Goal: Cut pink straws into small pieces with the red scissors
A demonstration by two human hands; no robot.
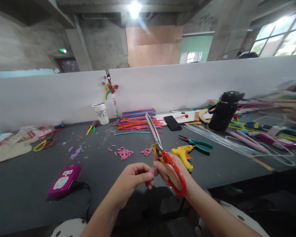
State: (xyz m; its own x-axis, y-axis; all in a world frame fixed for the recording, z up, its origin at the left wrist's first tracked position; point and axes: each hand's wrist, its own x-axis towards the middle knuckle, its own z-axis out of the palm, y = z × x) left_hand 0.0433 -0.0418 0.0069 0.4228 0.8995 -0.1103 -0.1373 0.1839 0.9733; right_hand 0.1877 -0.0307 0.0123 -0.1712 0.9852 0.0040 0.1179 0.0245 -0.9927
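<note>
While your left hand (135, 177) pinches a small pink piece (153, 172) between thumb and forefinger, its other fingers curl in beneath, with next to no gap at the tips. That piece sits in front of you, over the near edge of the table (27, 184). At its three o'clock, just beside it, your right hand (174, 171) curls round the scissors (165, 157); its fingertips come close to the pink piece, but whether they touch it I cannot tell. The blades look together and point to eleven o'clock.

The step in hand, I judge, is handling one short pink length by the fingertips, with the scissors carried rather than cutting. What a next move calls for is a light, steady left pinch and blade tips held away from your fingers.

Further out from the piece, loose pink bits (124, 153) lie heaped at ten o'clock, and a smaller pink cluster (147, 151) just short of twelve. A yellow glue gun (181, 153) rests at two o'clock, with green-handled pliers (199, 143) beyond it on the same line. Coloured fuzzy stems (135, 123) are piled at eleven o'clock, a black phone (172, 122) lies at one, and a magenta device (64, 180) sits well apart at nine.
</note>
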